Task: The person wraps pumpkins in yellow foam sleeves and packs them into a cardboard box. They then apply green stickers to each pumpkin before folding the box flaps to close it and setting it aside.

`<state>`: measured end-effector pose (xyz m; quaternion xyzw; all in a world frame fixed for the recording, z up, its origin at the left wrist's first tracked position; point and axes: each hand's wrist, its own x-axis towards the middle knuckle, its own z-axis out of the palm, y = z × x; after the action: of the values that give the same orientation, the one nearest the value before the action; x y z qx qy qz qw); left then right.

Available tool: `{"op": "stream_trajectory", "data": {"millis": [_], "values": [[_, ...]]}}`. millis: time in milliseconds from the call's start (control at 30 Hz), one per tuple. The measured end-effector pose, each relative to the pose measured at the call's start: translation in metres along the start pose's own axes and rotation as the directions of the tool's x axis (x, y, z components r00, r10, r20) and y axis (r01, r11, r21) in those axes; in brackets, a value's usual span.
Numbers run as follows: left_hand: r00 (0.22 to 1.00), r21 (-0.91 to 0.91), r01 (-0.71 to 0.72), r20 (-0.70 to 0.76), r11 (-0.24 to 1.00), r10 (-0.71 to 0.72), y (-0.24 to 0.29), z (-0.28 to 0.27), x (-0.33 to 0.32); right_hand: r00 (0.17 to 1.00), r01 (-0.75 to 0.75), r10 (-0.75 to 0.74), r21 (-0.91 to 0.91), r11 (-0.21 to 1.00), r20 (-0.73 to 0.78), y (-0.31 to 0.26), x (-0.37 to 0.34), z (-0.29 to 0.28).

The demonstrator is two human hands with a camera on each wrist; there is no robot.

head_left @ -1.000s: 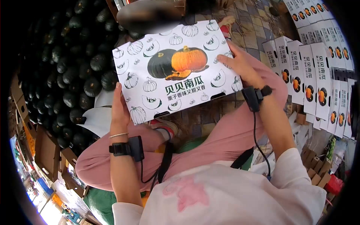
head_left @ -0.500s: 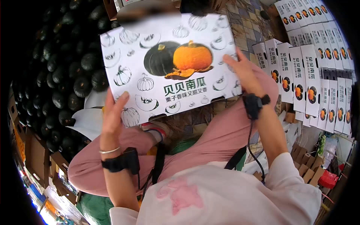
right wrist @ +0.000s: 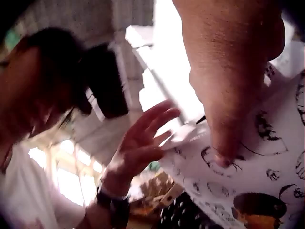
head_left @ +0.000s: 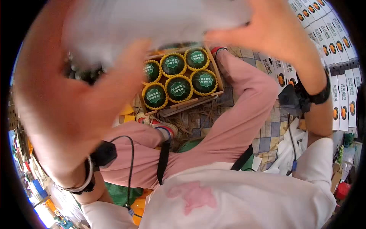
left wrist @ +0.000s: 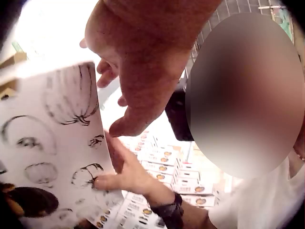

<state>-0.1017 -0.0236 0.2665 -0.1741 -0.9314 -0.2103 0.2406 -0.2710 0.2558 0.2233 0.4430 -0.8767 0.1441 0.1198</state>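
Left hand: I see the left hand (head_left: 84,110) nearest the head camera, blurred, fingers spread and loose beside one end of the printed box; I cannot tell whether its thumb touches the edge.
Right hand: I have the right hand (head_left: 274,34) pinching the other end, thumb on the printed face, fingers behind.
Printed box: the white printed box (head_left: 160,23) is raised and blurred across the top of my head view, above the open carton.
Legs: I see pink trousers (head_left: 240,107), knees bent outward.
Open carton: the open carton (head_left: 185,105) lies between the feet.
Pumpkins: I count six green pumpkins (head_left: 178,88) in view inside, labelled, in yellow nets, two rows.
Floor: a checked mat (head_left: 267,133) spreads under the carton.
Background: white boxes (head_left: 331,42) stand stacked on the right.
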Motion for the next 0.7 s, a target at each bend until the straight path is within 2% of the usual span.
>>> {"op": "stream_trajectory", "data": {"millis": [33, 67, 100, 133, 167, 200, 233, 267, 300, 333, 367, 400, 433, 467, 500, 533, 567, 600, 667, 700], "values": [[0.989, -0.089, 0.091, -0.105, 0.992, -0.1, -0.002, 0.0, -0.007, 0.987, -0.117, 0.142, 0.267, 0.957, -0.075, 0.015, -0.003, 0.002], [0.974, -0.011, 0.053, -0.219, 0.999, -0.054, -0.028, -0.006, -0.015, 0.958, -0.189, 0.279, 0.583, 0.79, -0.067, 0.021, -0.012, 0.006], [0.944, 0.073, 0.034, -0.331, 0.997, -0.008, -0.054, -0.013, -0.023, 0.931, -0.255, 0.353, 0.849, 0.463, 0.087, 0.014, -0.029, 0.011], [0.774, -0.276, 0.279, -0.501, 0.92, -0.386, -0.06, 0.019, -0.04, 0.858, -0.34, 0.492, 0.88, 0.331, 0.146, 0.034, -0.048, 0.032], [0.627, -0.418, 0.511, -0.417, 0.751, -0.658, -0.066, 0.044, -0.046, 0.787, -0.516, 0.498, 0.831, 0.208, 0.364, 0.077, -0.074, 0.063], [0.649, -0.253, 0.706, -0.141, 0.661, -0.748, -0.114, 0.067, -0.076, 0.713, -0.456, 0.556, 0.885, -0.095, 0.427, 0.062, -0.09, 0.091], [0.619, -0.306, 0.726, -0.096, 0.615, -0.779, -0.153, 0.114, -0.107, 0.704, -0.455, 0.537, 0.876, -0.163, 0.465, 0.069, -0.109, 0.123], [0.581, -0.287, 0.785, 0.03, 0.549, -0.814, -0.203, 0.166, -0.15, 0.612, -0.427, 0.499, 0.787, -0.444, 0.614, 0.06, -0.116, 0.144], [0.488, -0.411, 0.826, 0.182, 0.385, -0.854, -0.251, 0.215, -0.186, 0.586, -0.446, 0.511, 0.777, -0.444, 0.629, 0.053, -0.119, 0.16], [0.214, -0.454, 0.889, 0.309, 0.054, -0.927, -0.217, 0.209, -0.169, 0.553, -0.536, 0.476, 0.729, -0.425, 0.684, 0.067, -0.125, 0.191], [-0.065, -0.437, 0.853, 0.455, -0.286, -0.888, -0.173, 0.202, -0.158, 0.652, -0.442, 0.469, 0.802, -0.402, 0.595, 0.066, -0.128, 0.217], [0.036, -0.481, 0.805, 0.624, -0.348, -0.781, -0.192, 0.22, -0.181, 0.652, -0.51, 0.464, 0.8, -0.316, 0.599, 0.07, -0.126, 0.232], [0.145, -0.599, 0.701, 0.65, -0.386, -0.746, -0.186, 0.224, -0.182, 0.695, -0.413, 0.411, 0.796, -0.443, 0.589, 0.081, -0.129, 0.261], [0.26, -0.686, 0.574, 0.671, -0.447, -0.695, -0.172, 0.223, -0.175, 0.678, -0.433, 0.46, 0.817, -0.381, 0.574, 0.078, -0.121, 0.265], [0.23, -0.652, 0.61, 0.69, -0.451, -0.687, -0.156, 0.214, -0.163, 0.732, -0.519, 0.404, 0.833, -0.193, 0.549, 0.089, -0.12, 0.265], [0.337, -0.705, 0.571, 0.668, -0.42, -0.663, -0.156, 0.216, -0.168, 0.764, -0.515, 0.432, 0.856, -0.041, 0.48, 0.092, -0.119, 0.271], [0.37, -0.719, 0.495, 0.683, -0.489, -0.63, -0.175, 0.223, -0.173, 0.765, -0.475, 0.454, 0.876, -0.084, 0.457, 0.078, -0.115, 0.252], [0.402, -0.718, 0.417, 0.696, -0.557, -0.595, -0.193, 0.23, -0.179, 0.704, -0.518, 0.479, 0.84, -0.158, 0.524, 0.088, -0.119, 0.269], [0.374, -0.645, 0.434, 0.764, -0.629, -0.525, -0.224, 0.229, -0.202, 0.589, -0.562, 0.559, 0.793, -0.235, 0.583, 0.084, -0.122, 0.251], [0.331, -0.628, 0.473, 0.776, -0.618, -0.536, -0.219, 0.226, -0.19, 0.61, -0.506, 0.557, 0.818, -0.273, 0.563, 0.085, -0.124, 0.252]]}}
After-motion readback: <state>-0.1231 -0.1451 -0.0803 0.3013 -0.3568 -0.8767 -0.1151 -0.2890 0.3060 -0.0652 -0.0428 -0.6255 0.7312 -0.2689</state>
